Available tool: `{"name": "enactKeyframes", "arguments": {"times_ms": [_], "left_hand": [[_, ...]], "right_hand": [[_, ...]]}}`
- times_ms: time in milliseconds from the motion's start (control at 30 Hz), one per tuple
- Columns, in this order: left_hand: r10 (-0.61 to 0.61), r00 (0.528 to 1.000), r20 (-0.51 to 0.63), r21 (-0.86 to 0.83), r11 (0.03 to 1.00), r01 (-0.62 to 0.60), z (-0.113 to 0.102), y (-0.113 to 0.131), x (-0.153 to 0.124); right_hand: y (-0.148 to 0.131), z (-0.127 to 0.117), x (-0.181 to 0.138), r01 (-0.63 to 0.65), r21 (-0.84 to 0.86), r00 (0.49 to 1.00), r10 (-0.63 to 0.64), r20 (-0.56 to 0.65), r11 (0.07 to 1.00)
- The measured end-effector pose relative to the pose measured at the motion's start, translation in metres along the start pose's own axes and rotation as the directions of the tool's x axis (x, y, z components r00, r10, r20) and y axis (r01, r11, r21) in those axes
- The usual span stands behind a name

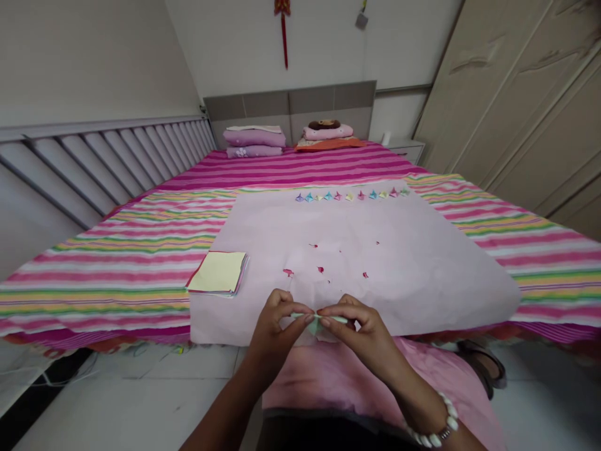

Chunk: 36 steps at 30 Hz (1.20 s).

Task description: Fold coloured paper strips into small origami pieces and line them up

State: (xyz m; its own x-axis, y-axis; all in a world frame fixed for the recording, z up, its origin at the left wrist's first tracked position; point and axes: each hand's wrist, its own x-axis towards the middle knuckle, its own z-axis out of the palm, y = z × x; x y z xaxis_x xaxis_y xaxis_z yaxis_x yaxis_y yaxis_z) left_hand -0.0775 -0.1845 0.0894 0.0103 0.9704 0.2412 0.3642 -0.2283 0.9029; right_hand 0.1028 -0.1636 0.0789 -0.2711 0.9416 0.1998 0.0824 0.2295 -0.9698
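Note:
Between both hands is a small piece of folded pale green paper (317,326), held near the front edge of the bed. My left hand (280,319) pinches its left side between thumb and index finger. On the other side, my right hand (352,319) grips it the same way, and the fingertips of the two hands nearly meet at the middle. The fingers cover much of the paper, so its full shape is hidden. A white bead bracelet (436,432) circles my right wrist.
A large pale sheet (422,269) covers part of the striped bed (117,250). Along its far edge stands a row of several small folded paper pieces (361,195). To the left lies a stack of square paper (218,272), yellow on top. Folded bedding (256,139) sits by the headboard.

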Motion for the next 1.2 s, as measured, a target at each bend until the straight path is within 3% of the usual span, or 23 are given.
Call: {"name": "enactKeyframes", "arguments": {"times_ms": [233, 433, 600, 733, 800, 933, 1067, 1200], "left_hand": [[0.022, 0.997, 0.070, -0.045, 0.999, -0.019, 0.004, -0.001, 0.004], [-0.077, 0.994, 0.083, -0.185, 0.978, 0.091, 0.002, -0.005, 0.012], [-0.213, 0.976, 0.055, -0.336, 0.916, 0.219, 0.008, -0.004, 0.016], [-0.298, 0.939, 0.170, -0.418, 0.841, 0.343, 0.023, -0.007, 0.012], [-0.296, 0.934, 0.201, -0.387, 0.852, 0.353, 0.029, -0.009, 0.008], [-0.305, 0.942, 0.141, -0.307, 0.891, 0.335, 0.030, -0.011, 0.006], [-0.301, 0.947, 0.114, -0.325, 0.889, 0.322, 0.024, -0.009, 0.010], [-0.315, 0.933, 0.172, -0.345, 0.868, 0.356, 0.021, -0.009, 0.011]], "right_hand": [[-0.004, 0.000, 0.002, 0.020, -0.015, 1.000, -0.020, 0.016, 1.000], [-0.007, 0.000, 0.003, 0.040, -0.030, 0.996, -0.038, 0.085, 0.999], [-0.003, 0.003, 0.003, -0.109, 0.106, 0.993, 0.105, 0.046, 0.988], [0.002, 0.004, 0.004, -0.181, 0.220, 0.981, 0.191, -0.025, 0.958], [0.005, 0.004, 0.004, -0.207, 0.273, 0.970, 0.233, -0.066, 0.939], [0.009, 0.004, 0.003, -0.252, 0.411, 0.941, 0.321, -0.106, 0.876], [0.003, 0.006, 0.002, -0.254, 0.507, 0.939, 0.336, -0.075, 0.823], [-0.006, 0.005, 0.001, -0.255, 0.586, 0.945, 0.328, -0.018, 0.769]]}}
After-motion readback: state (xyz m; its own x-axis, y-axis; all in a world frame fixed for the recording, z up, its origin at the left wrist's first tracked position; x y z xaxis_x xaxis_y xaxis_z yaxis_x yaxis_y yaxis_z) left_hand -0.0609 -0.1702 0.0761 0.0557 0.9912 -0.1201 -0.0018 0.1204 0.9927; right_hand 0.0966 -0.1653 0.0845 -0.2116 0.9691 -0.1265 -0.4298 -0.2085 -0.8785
